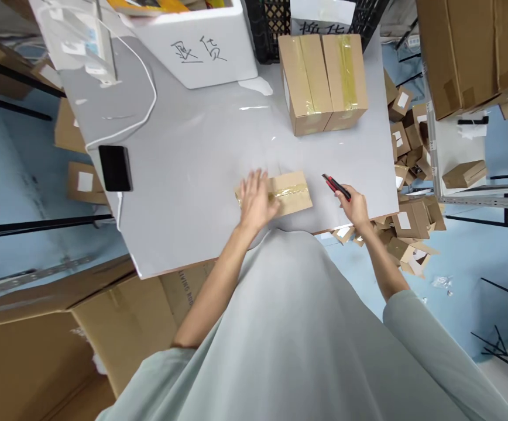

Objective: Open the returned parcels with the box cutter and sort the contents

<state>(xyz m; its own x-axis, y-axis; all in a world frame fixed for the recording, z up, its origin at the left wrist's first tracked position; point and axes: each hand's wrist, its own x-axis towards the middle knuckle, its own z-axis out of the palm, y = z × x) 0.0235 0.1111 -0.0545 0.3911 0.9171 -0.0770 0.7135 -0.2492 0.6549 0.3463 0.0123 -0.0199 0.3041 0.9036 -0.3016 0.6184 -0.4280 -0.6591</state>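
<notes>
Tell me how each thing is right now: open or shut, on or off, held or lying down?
small box: taped shut, lying flat under the open left hand.
utility knife: gripped in the right hand, apart from the small box; blade unclear.
two back boxes: taped shut, side by side, touching.
foam box: top open.
phone: screen dark, lying flat.

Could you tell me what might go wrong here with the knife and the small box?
The left hand lies flat on the small taped box, close to the utility knife in the right hand; a slip could cut fingers.
The box sits near the front edge of the table and might slide off.
</notes>
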